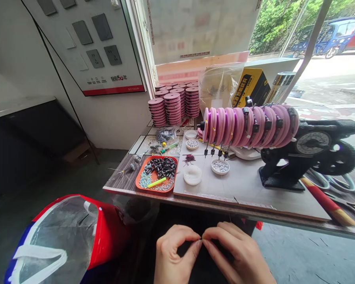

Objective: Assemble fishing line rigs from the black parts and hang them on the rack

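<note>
A tiny piece (201, 239), too small to be identified, is held below the near edge of the counter (121, 184), where the left hand (177, 252) and right hand (236, 252) meet. On both, the thumb and index fingers are pinched together on it. To the left, black parts and a yellow tube (156, 182) are held in an orange tray (138, 179). On a pale board (207, 190), a bowl (220, 173) is filled with white beads. Farther right, pink discs (233, 126) are carried by a black machine (279, 169).
</note>
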Tool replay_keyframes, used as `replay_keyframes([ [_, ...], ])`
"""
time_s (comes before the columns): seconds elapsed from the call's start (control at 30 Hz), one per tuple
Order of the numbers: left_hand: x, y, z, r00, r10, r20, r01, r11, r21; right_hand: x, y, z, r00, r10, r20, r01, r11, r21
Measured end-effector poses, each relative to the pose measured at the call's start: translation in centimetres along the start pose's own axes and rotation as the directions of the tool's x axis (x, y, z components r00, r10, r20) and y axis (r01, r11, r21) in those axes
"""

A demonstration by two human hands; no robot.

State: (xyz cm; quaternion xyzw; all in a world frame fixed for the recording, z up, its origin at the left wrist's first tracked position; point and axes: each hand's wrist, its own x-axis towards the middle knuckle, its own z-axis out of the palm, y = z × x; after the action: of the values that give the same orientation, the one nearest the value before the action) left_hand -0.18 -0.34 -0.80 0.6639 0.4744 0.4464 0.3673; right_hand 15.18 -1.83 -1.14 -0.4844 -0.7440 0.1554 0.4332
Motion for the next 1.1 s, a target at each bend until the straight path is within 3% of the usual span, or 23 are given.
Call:
replay_keyframes([
  [0.37,-0.3,-0.5,0.1,0.959,0.282,-0.006,-0.268,0.917,0.294,0.1,-0.2,0.2,0.999,-0.038,0.010,0.039,0.995,-0.091],
  [0.8,-0.3,-0.1,-0.2,0.962,0.273,0.020,-0.261,0.889,0.377,0.0,0.0,0.7,0.999,-0.031,-0.017,0.030,0.997,-0.069],
  [1.0,0.4,1.0,-0.7,0.934,0.337,0.117,-0.353,0.826,0.440,0.7,-0.5,0.4,0.995,-0.104,0.010,0.104,0.990,-0.098],
  [1.1,0.7,1.4,-0.8,0.921,0.374,0.112,-0.382,0.805,0.455,1.0,-0.6,0.3,0.995,-0.101,0.012,0.102,0.990,-0.092],
])
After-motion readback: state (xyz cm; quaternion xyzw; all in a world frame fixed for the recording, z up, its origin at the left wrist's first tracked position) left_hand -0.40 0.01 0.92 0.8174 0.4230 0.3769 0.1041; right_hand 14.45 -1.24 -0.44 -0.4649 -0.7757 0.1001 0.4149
